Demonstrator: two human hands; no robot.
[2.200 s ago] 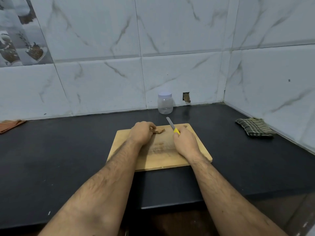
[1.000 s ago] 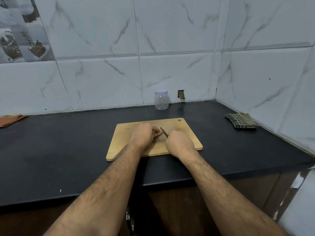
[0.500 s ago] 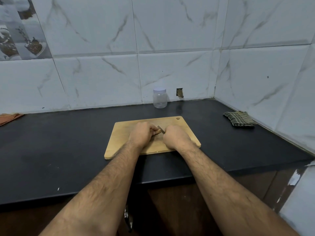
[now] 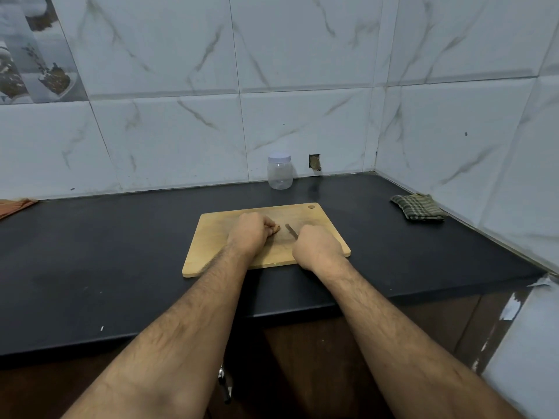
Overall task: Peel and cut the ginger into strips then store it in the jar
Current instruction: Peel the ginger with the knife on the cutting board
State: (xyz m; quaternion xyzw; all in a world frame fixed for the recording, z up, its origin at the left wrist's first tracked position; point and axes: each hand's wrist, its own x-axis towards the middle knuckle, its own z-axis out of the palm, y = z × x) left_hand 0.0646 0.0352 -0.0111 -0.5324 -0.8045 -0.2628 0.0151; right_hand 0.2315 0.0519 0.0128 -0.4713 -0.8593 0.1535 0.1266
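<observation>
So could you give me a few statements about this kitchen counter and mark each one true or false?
1. The jar stands by the wall with its lid on. True.
2. The right hand grips the knife. True.
3. The left hand rests on the checked cloth. False: it holds the ginger on the cutting board.
4. The knife blade is inside the jar. False: it is over the board, beside the ginger.
5. The checked cloth lies on the cutting board. False: it lies on the counter near the right wall.
</observation>
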